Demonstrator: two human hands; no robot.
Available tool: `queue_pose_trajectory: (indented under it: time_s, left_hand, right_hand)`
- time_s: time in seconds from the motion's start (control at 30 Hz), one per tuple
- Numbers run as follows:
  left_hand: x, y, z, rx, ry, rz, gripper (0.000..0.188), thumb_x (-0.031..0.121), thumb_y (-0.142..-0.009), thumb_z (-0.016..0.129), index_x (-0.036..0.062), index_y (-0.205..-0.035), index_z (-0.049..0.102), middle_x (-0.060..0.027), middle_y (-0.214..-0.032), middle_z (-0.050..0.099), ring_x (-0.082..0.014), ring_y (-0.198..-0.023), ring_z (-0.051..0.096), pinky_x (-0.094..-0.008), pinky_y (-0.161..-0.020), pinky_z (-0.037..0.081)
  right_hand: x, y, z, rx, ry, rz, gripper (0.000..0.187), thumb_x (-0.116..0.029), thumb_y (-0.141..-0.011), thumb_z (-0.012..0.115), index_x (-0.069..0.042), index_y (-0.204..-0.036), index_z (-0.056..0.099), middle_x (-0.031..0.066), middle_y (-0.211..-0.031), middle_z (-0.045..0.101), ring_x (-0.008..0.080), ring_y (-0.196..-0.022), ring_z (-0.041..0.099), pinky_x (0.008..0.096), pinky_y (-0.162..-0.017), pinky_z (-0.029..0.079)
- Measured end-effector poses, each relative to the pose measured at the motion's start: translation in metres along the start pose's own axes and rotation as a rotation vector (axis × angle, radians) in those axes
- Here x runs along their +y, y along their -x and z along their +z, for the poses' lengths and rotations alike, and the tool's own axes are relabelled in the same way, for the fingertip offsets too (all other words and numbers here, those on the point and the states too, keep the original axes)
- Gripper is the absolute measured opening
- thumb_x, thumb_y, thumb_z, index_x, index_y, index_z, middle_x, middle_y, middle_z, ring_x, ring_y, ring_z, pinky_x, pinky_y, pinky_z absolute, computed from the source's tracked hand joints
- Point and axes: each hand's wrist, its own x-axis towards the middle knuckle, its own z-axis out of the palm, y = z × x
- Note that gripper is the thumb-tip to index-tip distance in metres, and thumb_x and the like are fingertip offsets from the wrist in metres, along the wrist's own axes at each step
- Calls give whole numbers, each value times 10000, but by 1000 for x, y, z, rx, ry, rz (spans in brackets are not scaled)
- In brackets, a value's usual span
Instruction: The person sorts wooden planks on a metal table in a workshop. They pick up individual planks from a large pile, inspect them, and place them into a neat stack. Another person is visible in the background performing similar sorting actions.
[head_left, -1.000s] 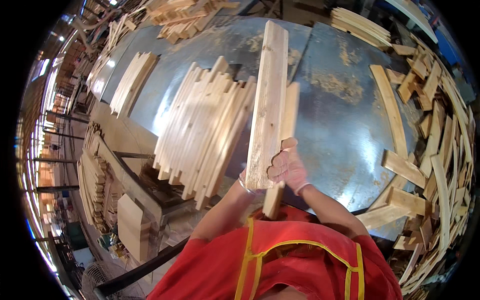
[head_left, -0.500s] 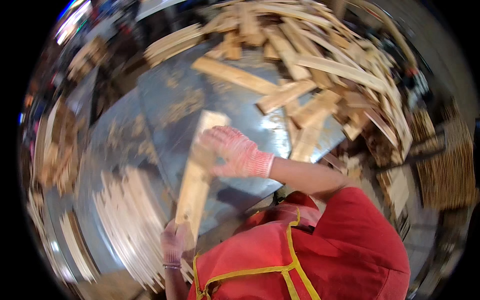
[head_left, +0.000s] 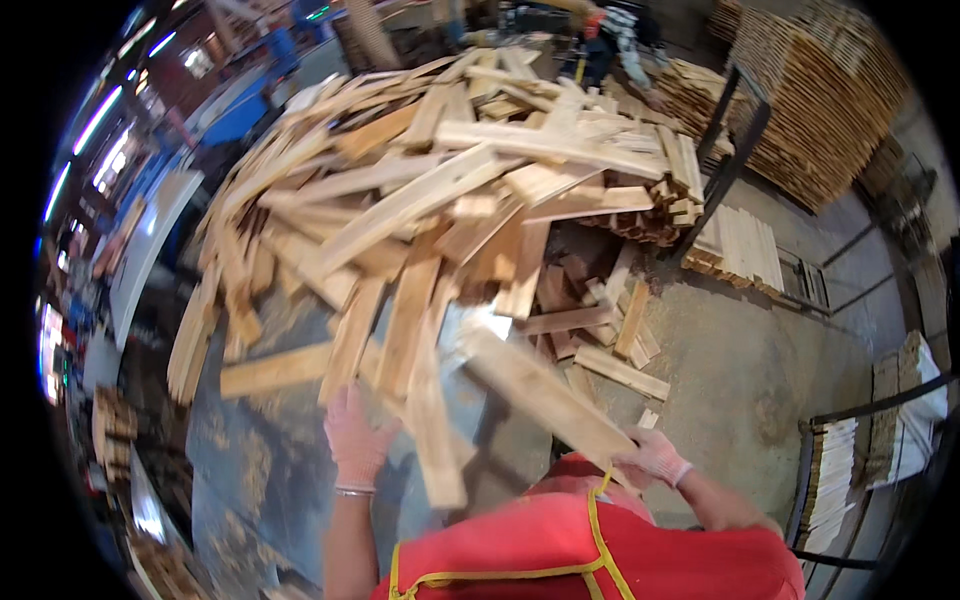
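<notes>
My right hand, in a pale pink knit glove, grips the near end of a wooden board. This board slants up and away to the left, blurred by motion, its far end over the table edge. My left hand, gloved alike, is over the metal table, its thumb spread from the fingers. Its fingertips meet the near end of another board that leans out of the pile. Just right of that hand a loose board points toward me.
A big jumbled pile of boards covers the far part of the table. Offcuts lie on the floor to the right. Beyond stand a dark metal frame and tall stacked slats. Another person is behind the pile.
My view has swung right toward the pile. Both hands were on one board over the table; now the right alone holds a board, and the left is off it, touching the pile.
</notes>
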Motion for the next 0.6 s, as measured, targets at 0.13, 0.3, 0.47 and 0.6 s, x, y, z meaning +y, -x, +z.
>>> queue_pose_trajectory:
  time_s: [0.13,0.3,0.47,0.6]
  left_hand:
    - [64,-90,66,-218,-72,-191,1117,518,-652,898,19,-1542,444,-233,-1525,484,-409,-1469,411,-529,-1213,328]
    - [116,-176,93,-436,-240,-408,1205,630,-649,865,32,-1584,396,-211,-1528,487,-361,-1445,456,-482,-1156,408]
    - [114,-214,106,-447,-224,-429,1224,536,-692,846,54,-1658,270,-210,-1514,494,-348,-1396,517,-460,-1133,435]
    - [103,-198,105,-467,-222,-565,1147,400,-744,788,66,-1684,223,-212,-1438,554,-343,-1328,577,-438,-1098,476]
  right_hand:
    - [90,-48,-53,559,-811,326,398,-177,-906,782,17,-1241,690,172,-1072,760,227,-980,718,385,-905,579]
    - [131,-196,-260,847,-23,416,479,-345,-956,732,32,-1250,697,290,-1169,723,444,-1132,687,491,-1002,519]
    - [74,-373,-455,1117,-200,-150,565,-342,-1018,673,24,-1434,560,185,-1214,717,306,-1083,680,392,-1002,500]
    - [-55,-391,-364,779,-816,-352,346,-221,-1025,672,-10,-1295,627,32,-1062,608,143,-949,546,296,-849,461]
